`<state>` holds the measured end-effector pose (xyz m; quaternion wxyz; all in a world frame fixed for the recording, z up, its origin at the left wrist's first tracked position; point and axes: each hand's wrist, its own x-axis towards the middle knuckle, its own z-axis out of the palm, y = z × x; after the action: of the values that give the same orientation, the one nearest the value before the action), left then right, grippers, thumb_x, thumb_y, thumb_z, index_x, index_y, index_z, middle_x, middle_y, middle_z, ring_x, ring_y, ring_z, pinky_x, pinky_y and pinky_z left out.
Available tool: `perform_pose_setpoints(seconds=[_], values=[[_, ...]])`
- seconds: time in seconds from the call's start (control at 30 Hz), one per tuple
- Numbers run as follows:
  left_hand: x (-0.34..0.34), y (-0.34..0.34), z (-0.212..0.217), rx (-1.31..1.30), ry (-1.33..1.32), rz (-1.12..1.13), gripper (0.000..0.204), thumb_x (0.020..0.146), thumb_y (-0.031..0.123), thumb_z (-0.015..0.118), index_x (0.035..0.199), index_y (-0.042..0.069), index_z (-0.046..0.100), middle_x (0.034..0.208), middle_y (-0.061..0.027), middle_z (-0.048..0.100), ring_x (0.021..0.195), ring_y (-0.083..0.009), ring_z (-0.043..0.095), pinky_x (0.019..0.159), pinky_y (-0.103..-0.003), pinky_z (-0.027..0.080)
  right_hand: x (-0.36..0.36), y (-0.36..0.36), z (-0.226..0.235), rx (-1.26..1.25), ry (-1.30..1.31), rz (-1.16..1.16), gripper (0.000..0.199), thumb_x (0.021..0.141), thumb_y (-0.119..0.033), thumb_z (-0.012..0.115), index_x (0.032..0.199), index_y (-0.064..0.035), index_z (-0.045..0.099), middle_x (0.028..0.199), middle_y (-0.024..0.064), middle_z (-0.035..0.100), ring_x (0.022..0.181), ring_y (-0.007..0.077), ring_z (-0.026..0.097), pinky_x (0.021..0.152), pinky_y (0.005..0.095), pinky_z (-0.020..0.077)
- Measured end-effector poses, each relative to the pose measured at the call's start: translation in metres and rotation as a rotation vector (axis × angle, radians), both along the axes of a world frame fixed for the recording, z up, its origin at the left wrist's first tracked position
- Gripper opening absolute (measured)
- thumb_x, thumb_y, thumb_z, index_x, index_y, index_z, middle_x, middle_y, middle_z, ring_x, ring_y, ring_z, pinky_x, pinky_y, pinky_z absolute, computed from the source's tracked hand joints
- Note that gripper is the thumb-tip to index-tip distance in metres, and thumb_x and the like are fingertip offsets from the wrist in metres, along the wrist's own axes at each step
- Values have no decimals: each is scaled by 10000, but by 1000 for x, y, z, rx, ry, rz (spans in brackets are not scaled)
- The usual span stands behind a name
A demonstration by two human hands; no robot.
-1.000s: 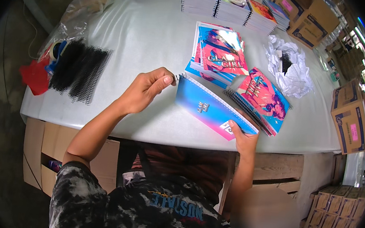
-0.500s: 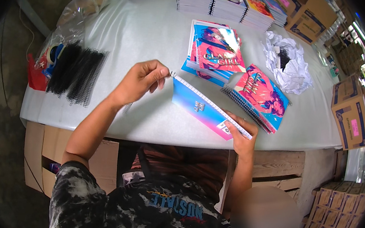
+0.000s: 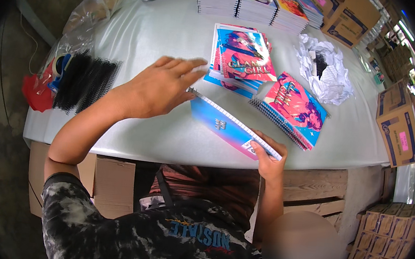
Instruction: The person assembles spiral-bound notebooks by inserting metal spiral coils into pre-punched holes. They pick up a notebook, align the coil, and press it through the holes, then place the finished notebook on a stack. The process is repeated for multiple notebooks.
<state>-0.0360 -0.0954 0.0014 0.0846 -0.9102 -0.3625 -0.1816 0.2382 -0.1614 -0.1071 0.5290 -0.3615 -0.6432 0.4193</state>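
The near edge of the bench (image 3: 131,142) hid the person's lap, and a blurred round patch covered the lower right corner. The left hand (image 3: 159,87) hovered flat over the upper end of the blue-and-pink notebook (image 3: 228,126), its fingers (image 3: 183,66) stretched out and slightly apart, gripping nothing; whether the palm touched the notebook's corner could not be told. The right hand (image 3: 269,160) held the notebook's lower end, fingers clamped on its edge at the bench's near rim, with the thumb on top. The notebook lay tilted, its white spiral binding running along the upper side.

Just behind it sat a stack of pink-and-blue covered notebooks (image 3: 239,57), and to the right a second stack with similar covers (image 3: 292,107), spirals turned toward the person. Crumpled white wrapping (image 3: 325,73) lay beyond, something dark inside it too small to make out. A row of notebook stacks (image 3: 259,4) lined the far edge. Black spiral coils (image 3: 84,82) lay bunched at the left, beside clear plastic bags (image 3: 86,15) and a red scrap (image 3: 36,95). Brown cartons with blue printing and pink labels (image 3: 397,128) stood at the right, partly cut off; more cartons (image 3: 387,231) were stacked below, and another carton (image 3: 112,180) showed under the bench.
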Motion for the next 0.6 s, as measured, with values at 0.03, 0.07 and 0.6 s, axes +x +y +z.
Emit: perform_pose_setpoints(seconds=[0.03, 0.07, 0.6], values=[[-4, -1, 5, -168, 98, 6, 249, 754, 184, 675, 965, 72, 605, 900, -69, 616, 838, -268, 586, 767, -356, 456, 0, 0, 0, 28, -19, -3, 242, 826, 29, 582, 1063, 38, 628, 1006, 139, 666, 874, 142, 633, 772, 248, 485], [-6, -1, 9, -335, 196, 12, 264, 751, 187, 678, 976, 74, 598, 920, -66, 615, 846, -273, 587, 780, -362, 455, -1, 0, 0, 55, -38, -6, 241, 826, 30, 581, 1063, 38, 628, 1013, 143, 664, 886, 152, 635, 779, 252, 485], [-2, -11, 12, -107, 279, 34, 265, 654, 115, 731, 841, 65, 550, 893, -55, 584, 904, -241, 567, 801, -321, 431, -14, -9, -8, 204, -88, -32, 321, 759, 123, 544, 1051, 23, 632, 1041, 167, 649, 994, 254, 628, 876, 317, 480]])
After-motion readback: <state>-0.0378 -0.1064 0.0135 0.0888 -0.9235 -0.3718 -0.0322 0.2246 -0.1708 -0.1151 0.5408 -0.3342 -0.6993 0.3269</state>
